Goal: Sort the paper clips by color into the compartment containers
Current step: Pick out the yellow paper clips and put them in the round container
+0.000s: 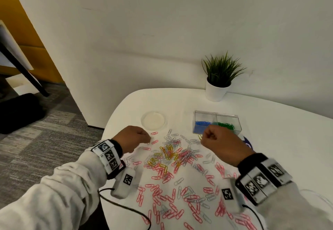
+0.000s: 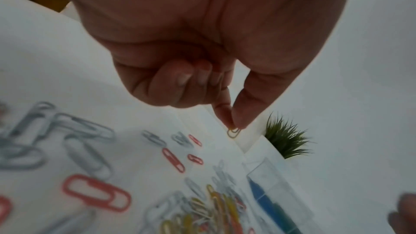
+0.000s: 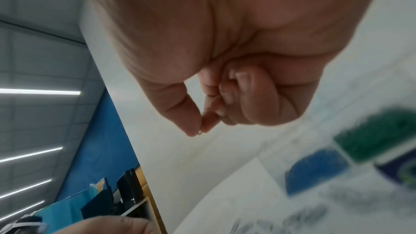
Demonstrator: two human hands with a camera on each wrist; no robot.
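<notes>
Above the tabletop (image 1: 270, 121), both hands pinch clips.
Left hand (image 2: 180, 60) pinches a yellowish paper clip (image 2: 233, 132); right hand (image 3: 225, 60) nips a barely visible one.

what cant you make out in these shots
- Right hand: pinches something tiny; right wrist view shows only a glint, colour unreadable.
- Left hand's clip: left wrist view, half hidden by fingertips, colour unclear.
- Blue object: head view, mostly behind the right hand.
- Round dish: contents washed out.
</notes>
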